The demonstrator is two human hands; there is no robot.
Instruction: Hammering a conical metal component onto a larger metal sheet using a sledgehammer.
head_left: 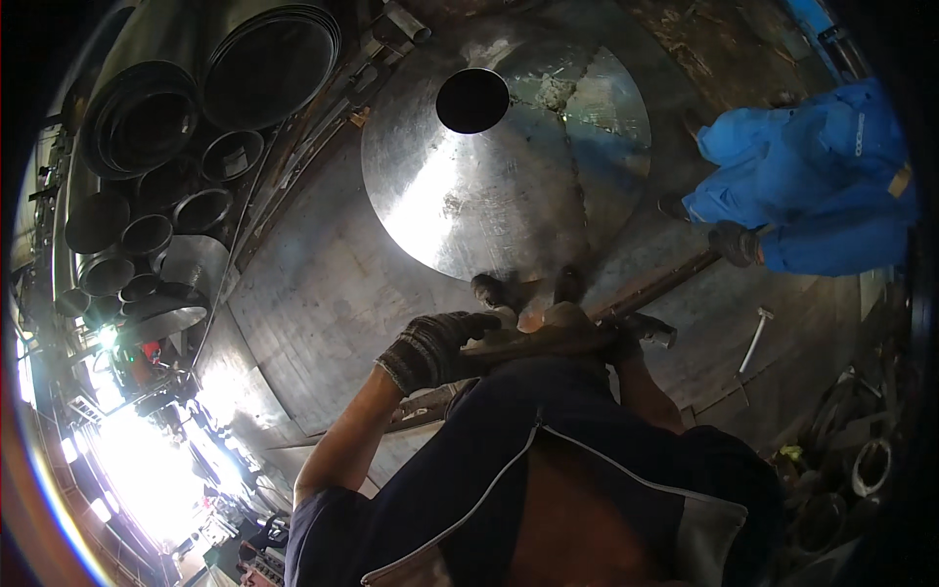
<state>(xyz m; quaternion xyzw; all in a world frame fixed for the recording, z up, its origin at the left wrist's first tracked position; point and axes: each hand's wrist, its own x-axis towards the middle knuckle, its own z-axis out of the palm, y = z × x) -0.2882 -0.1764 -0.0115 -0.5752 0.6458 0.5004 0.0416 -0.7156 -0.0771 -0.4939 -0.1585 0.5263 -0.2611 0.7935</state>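
Across the upper middle of the frame spreads a broad metal cone [465,201], silver and scuffed, its round opening [473,101] showing black near the top. A bright streak of light runs down its left face; an uneven dark seam [575,176] crosses the right face, beside a rough pale patch [556,93] and a bluish sheen. Its lower edge comes near my dark shoes [489,290], over a grey metal sheet [303,323].

At lower centre, my left grip [435,350], in a knitted glove, has its fingers bent toward the left end of a tan thing [533,344] I can't make out; I cannot tell whether they close on it. My right grip [622,344] lies in shadow at a hammer [653,331], whose head juts rightward; how tightly my fingers are closed there, I cannot tell.

At right, a co-worker in blue [822,186] has a gloved hand [734,243] by the end of a long bar [665,282].
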